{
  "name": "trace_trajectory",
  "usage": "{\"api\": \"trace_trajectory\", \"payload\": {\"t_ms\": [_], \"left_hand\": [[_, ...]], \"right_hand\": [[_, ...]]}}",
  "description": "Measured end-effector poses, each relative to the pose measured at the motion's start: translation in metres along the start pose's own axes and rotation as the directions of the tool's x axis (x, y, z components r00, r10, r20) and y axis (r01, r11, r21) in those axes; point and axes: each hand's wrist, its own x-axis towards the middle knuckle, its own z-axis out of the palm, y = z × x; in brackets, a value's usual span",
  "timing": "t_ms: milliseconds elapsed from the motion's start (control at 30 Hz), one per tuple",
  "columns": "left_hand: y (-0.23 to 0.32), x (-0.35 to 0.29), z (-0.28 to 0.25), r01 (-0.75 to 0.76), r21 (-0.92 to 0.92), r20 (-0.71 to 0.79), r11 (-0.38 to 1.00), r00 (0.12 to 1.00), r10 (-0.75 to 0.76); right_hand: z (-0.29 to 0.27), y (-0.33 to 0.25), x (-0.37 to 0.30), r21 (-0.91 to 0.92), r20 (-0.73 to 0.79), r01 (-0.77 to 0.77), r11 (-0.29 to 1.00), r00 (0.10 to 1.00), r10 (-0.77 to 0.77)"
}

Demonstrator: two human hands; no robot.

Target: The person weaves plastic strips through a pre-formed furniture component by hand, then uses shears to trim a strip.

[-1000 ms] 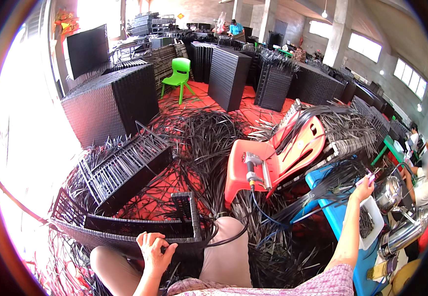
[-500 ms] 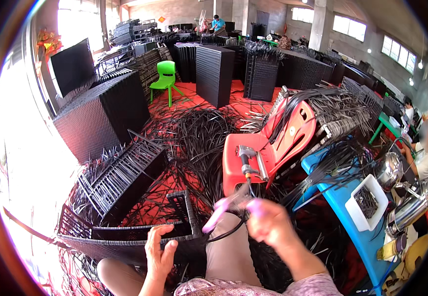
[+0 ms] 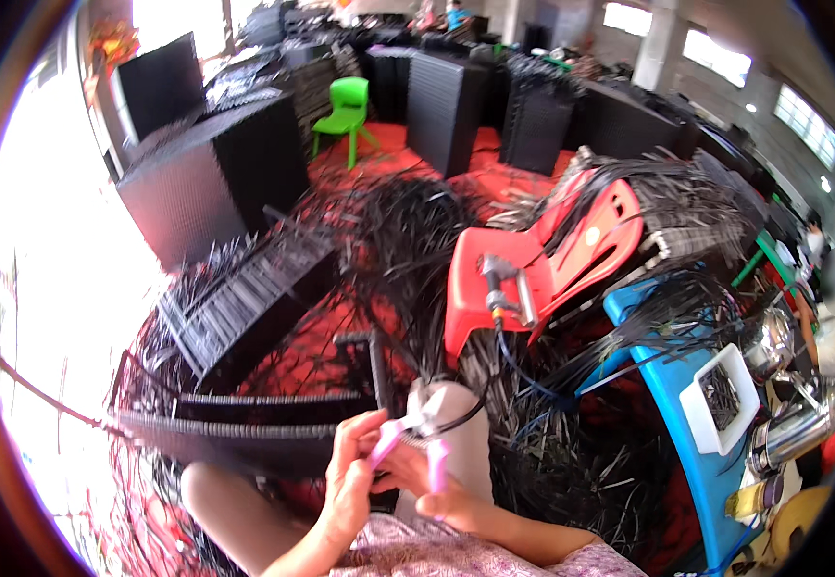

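Note:
My right hand (image 3: 461, 505) holds a pair of pink-handled scissors (image 3: 436, 465) over my lap, their handles spread apart. My left hand (image 3: 345, 481) is right beside the nearer handle, its fingers bent and apart; whether it touches the handle is hard to tell. A thin black strip (image 3: 472, 409) curves up to the right from near the blurred blades. Just left of the hands, against my knees, lies a black woven frame (image 3: 244, 438) with an upright corner piece (image 3: 380, 370).
A red chair (image 3: 494, 252) carries an air-powered tool (image 3: 506, 288) with a hose. To the right, a blue table (image 3: 672, 394) bears a white bin (image 3: 720, 399) and metal pots. Black strips (image 3: 408, 221) litter the red floor. A slatted black frame (image 3: 244, 308) and a green chair (image 3: 345, 111) stand farther off.
My right hand has swung left and down with the scissors, and my left hand has come up to meet it. The view has shifted, tilting downward.

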Motion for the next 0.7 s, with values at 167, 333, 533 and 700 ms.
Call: {"api": "trace_trajectory", "payload": {"t_ms": [167,333,533,700], "left_hand": [[-0.006,-0.008,0.008,0.029,0.233,0.064,0.972,0.997,-0.045],[-0.016,-0.049,-0.025,0.402,0.062,-0.181,0.913,0.905,-0.386],[-0.022,-0.044,-0.078,0.550,-0.239,-0.356,0.800,0.717,-0.599],[-0.038,-0.006,-0.084,0.629,-0.360,-0.340,0.689,0.599,-0.725]], "right_hand": [[-0.007,0.003,-0.019,0.135,-0.188,-0.021,0.991,0.981,0.046],[-0.022,0.000,-0.038,-0.006,-0.312,-0.028,1.000,0.950,0.025],[-0.032,-0.013,-0.029,-0.343,-0.371,-0.132,0.930,0.929,-0.004],[-0.030,-0.008,-0.012,-0.633,-0.347,-0.232,0.739,0.938,-0.002]]}}
